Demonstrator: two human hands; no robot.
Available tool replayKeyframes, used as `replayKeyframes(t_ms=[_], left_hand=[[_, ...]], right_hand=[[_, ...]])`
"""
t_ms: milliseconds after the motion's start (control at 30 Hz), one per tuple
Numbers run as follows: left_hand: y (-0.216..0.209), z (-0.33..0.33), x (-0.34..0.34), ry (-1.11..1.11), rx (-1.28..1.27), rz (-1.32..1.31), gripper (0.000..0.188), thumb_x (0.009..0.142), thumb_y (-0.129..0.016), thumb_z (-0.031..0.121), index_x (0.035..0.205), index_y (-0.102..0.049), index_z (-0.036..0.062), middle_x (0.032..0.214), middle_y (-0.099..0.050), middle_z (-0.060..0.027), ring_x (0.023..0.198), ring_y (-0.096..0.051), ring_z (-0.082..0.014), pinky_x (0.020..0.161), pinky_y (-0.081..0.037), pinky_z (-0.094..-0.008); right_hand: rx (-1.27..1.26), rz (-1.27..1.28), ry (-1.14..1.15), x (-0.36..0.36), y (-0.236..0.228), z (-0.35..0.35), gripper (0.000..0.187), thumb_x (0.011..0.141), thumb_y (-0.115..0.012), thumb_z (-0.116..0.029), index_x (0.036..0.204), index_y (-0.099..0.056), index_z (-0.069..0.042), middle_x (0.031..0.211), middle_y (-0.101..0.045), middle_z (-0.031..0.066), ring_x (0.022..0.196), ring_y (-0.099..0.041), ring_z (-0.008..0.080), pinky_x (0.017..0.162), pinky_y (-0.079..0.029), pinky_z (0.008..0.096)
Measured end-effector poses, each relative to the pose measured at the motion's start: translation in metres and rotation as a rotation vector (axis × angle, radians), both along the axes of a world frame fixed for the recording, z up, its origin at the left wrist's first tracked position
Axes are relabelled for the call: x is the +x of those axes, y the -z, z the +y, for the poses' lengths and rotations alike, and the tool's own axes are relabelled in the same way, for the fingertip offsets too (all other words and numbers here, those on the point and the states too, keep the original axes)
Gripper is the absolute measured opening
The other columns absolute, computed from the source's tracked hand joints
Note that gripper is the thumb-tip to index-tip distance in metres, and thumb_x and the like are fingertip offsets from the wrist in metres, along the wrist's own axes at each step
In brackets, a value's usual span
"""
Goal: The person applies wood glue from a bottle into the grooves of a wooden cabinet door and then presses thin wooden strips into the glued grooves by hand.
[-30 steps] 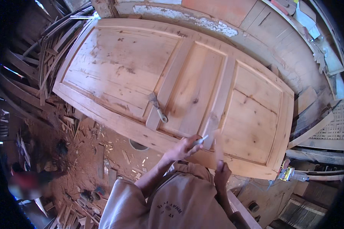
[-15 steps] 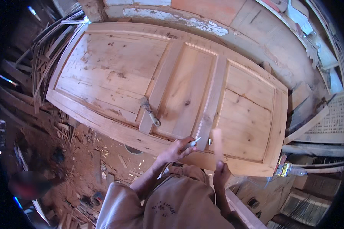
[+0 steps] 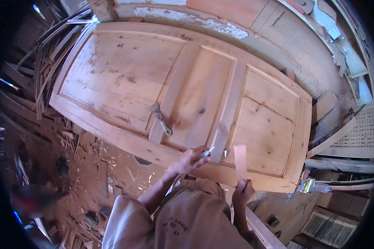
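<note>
So closest in you've got the light-coloured sweatshirt (image 3: 183,211), with bare forearms coming out past both sides of it. The left hand (image 3: 189,161) is curled round a small pale tube (image 3: 202,155), its thin white nozzle poking out up and to the right, just above the near edge of the door. The right hand (image 3: 243,191) is closed on the bottom end of a flat, thin wood strip (image 3: 240,161) and holds it pretty much upright, so it stands in front of the right-hand panel. Can't tell if the strip actually touches the door. The tube and strip are apart, not touching.

Between them, near the door's near edge, there's a tiny white pointed piece (image 3: 226,153); too small for me to say what it is.

The door (image 3: 129,139) is bare wood lying flat, with three sunken panels, some dark knots and a long dark crack in the right one. A scraper (image 3: 162,121) lies across the rail left of the middle panel, blade pointing away and handle toward the person.

Below the near edge a round container (image 3: 144,160) peeks out over the dirt floor (image 3: 131,176), which is littered with chips. Off right, a clear bottle (image 3: 321,187) sits just past the door's corner. Further out, scrap wood (image 3: 50,70) is heaped on the left, and a wall (image 3: 278,45) with flaking white paint runs behind.
</note>
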State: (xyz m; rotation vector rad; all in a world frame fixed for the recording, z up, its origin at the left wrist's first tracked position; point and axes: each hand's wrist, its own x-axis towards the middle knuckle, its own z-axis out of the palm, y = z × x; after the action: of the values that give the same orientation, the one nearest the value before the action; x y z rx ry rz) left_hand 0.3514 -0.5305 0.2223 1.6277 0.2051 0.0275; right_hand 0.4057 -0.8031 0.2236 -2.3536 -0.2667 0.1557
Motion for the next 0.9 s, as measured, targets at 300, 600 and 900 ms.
replayKeyframes(t_ms=[300,600,900], left_hand=[[-0.009,-0.002,-0.008,-0.044,-0.026,0.040,0.029,0.092,-0.061,0.027,0.104,-0.056,0.0008,0.081,-0.061,-0.0127,0.074,-0.056,-0.0184,0.068,-0.046,-0.0342],[-0.014,-0.005,-0.004,-0.162,-0.028,-0.083,0.029,0.091,-0.063,0.027,0.098,-0.057,-0.0001,0.072,-0.056,-0.0086,0.066,-0.053,-0.0155,0.061,-0.045,-0.0326],[-0.015,-0.009,0.010,-0.219,0.038,-0.064,0.026,0.089,-0.065,0.024,0.098,-0.057,0.0005,0.068,-0.057,-0.0102,0.060,-0.053,-0.0168,0.057,-0.044,-0.0334]], right_hand=[[0.109,-0.352,-0.492,0.026,-0.031,0.021,0.023,0.089,-0.055,-0.019,0.073,-0.054,-0.002,0.058,-0.052,0.0167,0.050,-0.053,0.0339,0.048,-0.042,0.0415],[-0.148,-0.085,-0.270,0.047,-0.016,0.028,0.036,0.092,-0.055,-0.025,0.070,-0.049,0.002,0.053,-0.046,0.0139,0.042,-0.044,0.0210,0.043,-0.037,0.0337],[0.032,-0.424,-0.255,0.056,-0.027,0.009,0.025,0.091,-0.054,-0.017,0.072,-0.052,-0.001,0.056,-0.049,0.0137,0.046,-0.044,0.0231,0.046,-0.038,0.0341]])
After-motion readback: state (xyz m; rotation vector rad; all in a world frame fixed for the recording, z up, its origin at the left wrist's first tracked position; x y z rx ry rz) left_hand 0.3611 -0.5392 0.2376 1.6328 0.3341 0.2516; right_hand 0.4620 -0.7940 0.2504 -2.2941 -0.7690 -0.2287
